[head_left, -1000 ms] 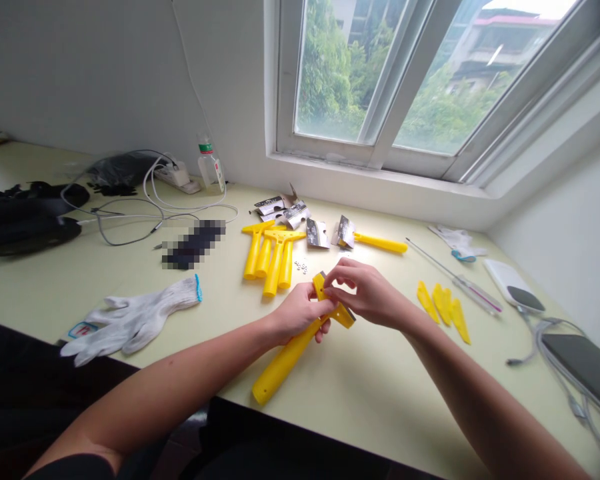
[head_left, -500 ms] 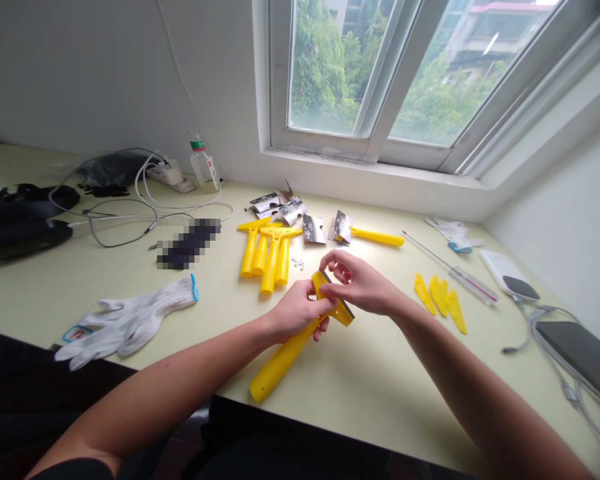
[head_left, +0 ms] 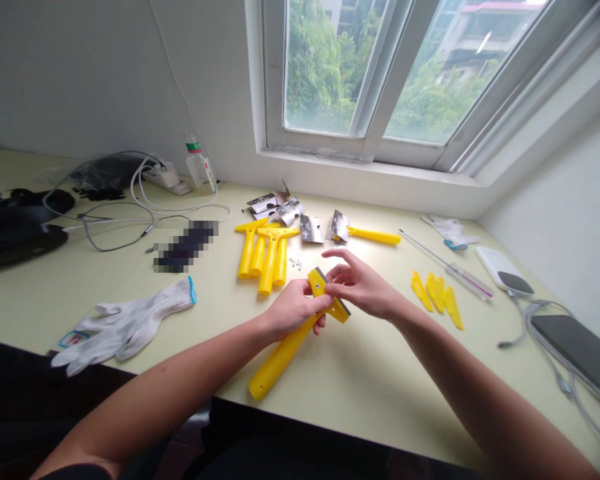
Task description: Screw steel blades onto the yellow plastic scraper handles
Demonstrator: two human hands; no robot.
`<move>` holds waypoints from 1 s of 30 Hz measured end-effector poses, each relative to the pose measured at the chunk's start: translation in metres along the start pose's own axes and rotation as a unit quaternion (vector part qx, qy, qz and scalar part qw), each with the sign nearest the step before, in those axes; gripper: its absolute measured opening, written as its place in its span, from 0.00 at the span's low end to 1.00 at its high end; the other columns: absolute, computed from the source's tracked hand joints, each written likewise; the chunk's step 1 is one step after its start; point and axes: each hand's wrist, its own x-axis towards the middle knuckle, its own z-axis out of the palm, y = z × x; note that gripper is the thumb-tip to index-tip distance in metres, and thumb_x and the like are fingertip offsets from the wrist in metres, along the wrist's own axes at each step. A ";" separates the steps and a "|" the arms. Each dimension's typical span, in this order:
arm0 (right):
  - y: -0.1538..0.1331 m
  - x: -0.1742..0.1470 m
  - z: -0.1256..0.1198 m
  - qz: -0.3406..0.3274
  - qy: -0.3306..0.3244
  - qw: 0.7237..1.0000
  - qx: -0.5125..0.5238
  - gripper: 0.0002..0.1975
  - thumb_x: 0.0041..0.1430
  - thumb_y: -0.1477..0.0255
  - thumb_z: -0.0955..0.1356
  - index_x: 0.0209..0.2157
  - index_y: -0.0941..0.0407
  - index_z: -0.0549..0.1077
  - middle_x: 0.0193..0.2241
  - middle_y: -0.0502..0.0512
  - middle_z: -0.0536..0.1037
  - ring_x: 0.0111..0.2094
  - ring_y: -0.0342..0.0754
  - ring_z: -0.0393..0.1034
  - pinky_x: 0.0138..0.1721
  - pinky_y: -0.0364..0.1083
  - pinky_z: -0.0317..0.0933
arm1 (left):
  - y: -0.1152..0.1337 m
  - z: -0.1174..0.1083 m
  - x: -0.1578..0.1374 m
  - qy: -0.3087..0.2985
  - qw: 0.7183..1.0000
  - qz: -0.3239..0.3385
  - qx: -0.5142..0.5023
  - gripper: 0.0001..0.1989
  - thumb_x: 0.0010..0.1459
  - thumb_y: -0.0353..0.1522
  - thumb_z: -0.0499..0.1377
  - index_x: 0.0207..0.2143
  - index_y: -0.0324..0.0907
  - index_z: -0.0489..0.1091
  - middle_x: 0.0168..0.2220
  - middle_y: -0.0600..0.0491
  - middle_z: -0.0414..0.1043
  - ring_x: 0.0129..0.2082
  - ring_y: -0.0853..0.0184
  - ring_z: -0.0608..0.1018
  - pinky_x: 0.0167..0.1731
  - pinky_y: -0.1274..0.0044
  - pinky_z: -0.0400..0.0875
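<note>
— Pale green table point(head_left: 390, 393) runs under a big window point(head_left: 380, 73), white wall on the left. What lies on it, biggest first?

— Far left, a dark bundle point(head_left: 20, 223) cut off by the frame edge, hard to make out. Grey cables point(head_left: 130, 213) loop from it toward a white power strip point(head_left: 166, 177) and a small bottle point(head_left: 199, 160). Near the front edge lies a white work glove point(head_left: 125, 323).

— And the hands?

— The left hand point(head_left: 293, 310) is wrapped round the neck of a yellow scraper point(head_left: 286, 350), whose handle slants down to the table's front edge. The right hand point(head_left: 363, 287) pinches the scraper's head between thumb and forefinger, other fingers spread loose.

— Around them?

— Behind the hands, a cluster of yellow scrapers point(head_left: 265, 250), then opened blade packets point(head_left: 280, 207), and another scraper point(head_left: 370, 235) with a packet on its head. To the right, three yellow caps point(head_left: 437, 293) and a thin screwdriver point(head_left: 445, 263). Far right, a dark phone point(head_left: 577, 353) with cables, partly cut off.

— Anything unclear?

— A pixelated dark patch point(head_left: 185, 245) cannot be identified. Tiny screws point(head_left: 296, 262) beside the cluster are barely visible. The right fingers hide much of the held scraper's head.
</note>
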 end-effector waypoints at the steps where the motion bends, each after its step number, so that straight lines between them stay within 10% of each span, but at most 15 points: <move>1: 0.002 -0.001 0.001 0.006 0.003 1.000 0.014 0.30 0.53 0.70 0.71 0.56 0.52 0.59 0.32 0.49 0.73 0.31 0.43 0.70 0.30 0.44 0.64 | 0.000 0.001 0.000 0.006 1.000 0.000 0.011 0.16 0.56 0.39 0.64 0.37 0.36 0.66 0.23 0.55 0.67 0.20 0.71 0.72 0.19 0.79 0.70; 7: 0.013 -0.008 -0.001 0.031 0.044 0.993 0.108 0.36 0.50 0.70 0.73 0.58 0.53 0.56 0.28 0.46 0.73 0.28 0.42 0.68 0.30 0.43 0.62 | 0.008 0.002 -0.012 0.076 0.981 0.035 0.175 0.38 0.56 0.42 0.64 0.64 0.47 0.49 0.40 0.49 0.71 0.23 0.68 0.76 0.26 0.72 0.74; 17: 0.022 -0.027 -0.009 0.042 0.116 0.986 0.113 0.27 0.55 0.67 0.69 0.55 0.55 0.60 0.29 0.49 0.74 0.28 0.43 0.68 0.30 0.44 0.63 | -0.002 0.006 -0.017 0.054 0.846 0.165 0.505 0.24 0.60 0.31 0.57 0.60 0.47 0.66 0.45 0.45 0.73 0.40 0.57 0.78 0.44 0.68 0.72; 24: 0.056 -0.056 -0.052 -0.019 0.080 0.947 -0.312 0.10 0.60 0.65 0.66 0.41 0.52 0.76 0.32 0.53 0.77 0.33 0.47 0.71 0.36 0.48 0.64 | 0.014 -0.007 -0.013 0.133 0.904 0.162 0.373 0.23 0.56 0.33 0.62 0.55 0.44 0.71 0.40 0.49 0.75 0.33 0.64 0.77 0.36 0.74 0.75; 30: 0.071 -0.055 -0.050 -0.038 0.036 0.929 -0.367 0.08 0.60 0.70 0.65 0.33 0.51 0.77 0.33 0.53 0.77 0.31 0.47 0.70 0.34 0.46 0.61 | 0.023 -0.012 -0.006 0.108 0.982 0.063 0.144 0.14 0.55 0.38 0.63 0.38 0.40 0.65 0.23 0.60 0.65 0.13 0.76 0.66 0.13 0.80 0.62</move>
